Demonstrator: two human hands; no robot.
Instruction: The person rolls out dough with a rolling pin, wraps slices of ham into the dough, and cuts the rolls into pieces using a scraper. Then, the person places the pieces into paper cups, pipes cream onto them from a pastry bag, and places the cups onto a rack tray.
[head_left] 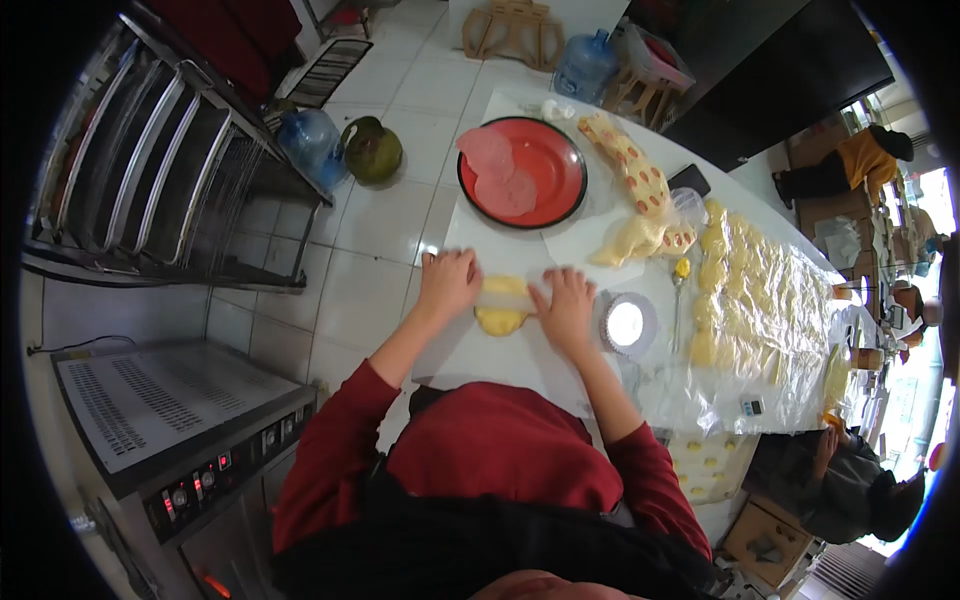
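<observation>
A flattened piece of yellow dough (499,321) lies on the white table in front of me. Across it runs a pale rolling pin (507,301), with dough showing on both sides. My left hand (451,284) is bent over the pin's left end, and my right hand (567,306) over its right end. Both palms and fingers cover the ends. Beside my right hand stands a round fluted tin (628,325) with a bright white inside. Beyond my hands, a red bowl with a black rim (559,172) holds thin pink round sheets (505,180).
Rows of yellow dough pieces lie under clear plastic film (765,300) at right, near a small timer (752,407). A patterned bag (630,170) and phone (690,180) are farther back. Left are a tray rack (170,170) and oven (190,410). Other people work at far right.
</observation>
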